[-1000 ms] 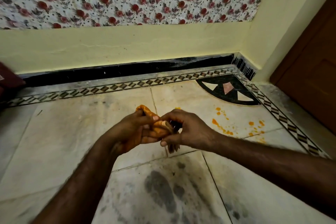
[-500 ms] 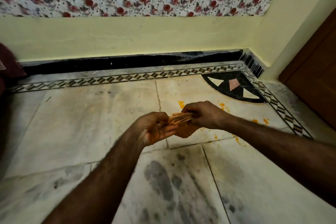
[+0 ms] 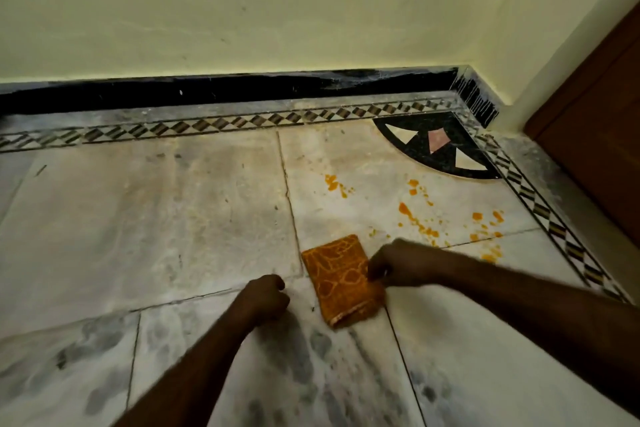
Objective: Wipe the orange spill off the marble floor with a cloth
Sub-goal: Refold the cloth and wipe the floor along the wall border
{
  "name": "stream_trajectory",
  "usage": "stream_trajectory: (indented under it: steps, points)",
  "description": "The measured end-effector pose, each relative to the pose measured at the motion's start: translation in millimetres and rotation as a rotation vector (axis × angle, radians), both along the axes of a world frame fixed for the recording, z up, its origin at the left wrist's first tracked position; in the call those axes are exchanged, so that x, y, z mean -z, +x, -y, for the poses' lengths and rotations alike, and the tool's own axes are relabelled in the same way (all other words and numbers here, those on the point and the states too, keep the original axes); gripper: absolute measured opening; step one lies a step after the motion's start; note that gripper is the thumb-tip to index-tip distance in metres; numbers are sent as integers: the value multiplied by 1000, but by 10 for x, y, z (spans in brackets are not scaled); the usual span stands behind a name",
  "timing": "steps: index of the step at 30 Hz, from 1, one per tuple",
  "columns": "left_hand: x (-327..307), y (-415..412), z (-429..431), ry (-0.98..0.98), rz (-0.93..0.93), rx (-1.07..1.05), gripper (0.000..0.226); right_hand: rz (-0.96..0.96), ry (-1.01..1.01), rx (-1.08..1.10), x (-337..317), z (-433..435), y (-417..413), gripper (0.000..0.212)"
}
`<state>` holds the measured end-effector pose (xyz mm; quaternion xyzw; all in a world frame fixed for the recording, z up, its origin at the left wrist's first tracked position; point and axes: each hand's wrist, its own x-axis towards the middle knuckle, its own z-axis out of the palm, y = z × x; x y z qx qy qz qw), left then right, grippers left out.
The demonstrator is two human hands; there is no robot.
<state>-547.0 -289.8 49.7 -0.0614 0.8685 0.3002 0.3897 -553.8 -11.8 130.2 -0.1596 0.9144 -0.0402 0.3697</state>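
Observation:
A folded orange patterned cloth (image 3: 341,279) lies flat on the marble floor (image 3: 156,218), just in front of me. My right hand (image 3: 398,265) rests on the cloth's right edge with its fingers pinched on it. My left hand (image 3: 265,296) is a closed fist on the floor, a little left of the cloth and apart from it, holding nothing. The orange spill (image 3: 419,220) is scattered in drops and streaks over the tile beyond and to the right of the cloth, with another patch (image 3: 490,255) further right.
A yellow wall with a black skirting (image 3: 225,92) runs across the far side. A patterned border strip (image 3: 207,125) and a dark corner inlay (image 3: 436,146) mark the floor's edge. A brown wooden door (image 3: 602,135) stands at the right. Grey smudges mark the near tiles.
Both hands held the cloth up in the air and folded it. Now the cloth lies folded on the floor, my left hand has let go, and my right hand stays on it.

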Motion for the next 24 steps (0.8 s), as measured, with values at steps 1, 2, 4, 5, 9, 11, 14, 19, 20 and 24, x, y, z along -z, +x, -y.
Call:
stream_trajectory:
  steps: [1,2,4,5,9,11,14,19,20,24]
  points:
    - [66,-30,-15,-44,-101,72,37,-54,16,17,-31,-22,-115,30]
    - [97,-68,-44,-69,-185,121,38,-91,36,20,-29,-40,-233,29]
    - [125,-146,-92,-68,-299,182,39,-164,64,-34,-6,-38,-401,35]
    - [143,-187,-109,-59,-355,205,39,-211,78,-78,31,-18,-437,40]
    - [285,-285,-101,-103,-615,259,47,-387,-21,-89,495,287,-236,62]
    - [364,-331,-79,-142,-672,325,67,-479,-97,-10,899,502,-10,69]
    - [532,-420,-81,-204,-539,363,85,-529,-69,-30,1483,572,204,71]
    - [782,-761,-162,-233,-642,342,82,-653,-92,-71,1573,523,234,71]
    - [822,-858,-191,-222,-659,326,80,-664,-93,-60,1590,519,259,70]
    - [979,-1191,-261,-234,-701,314,75,-699,-58,30,1715,409,439,67]
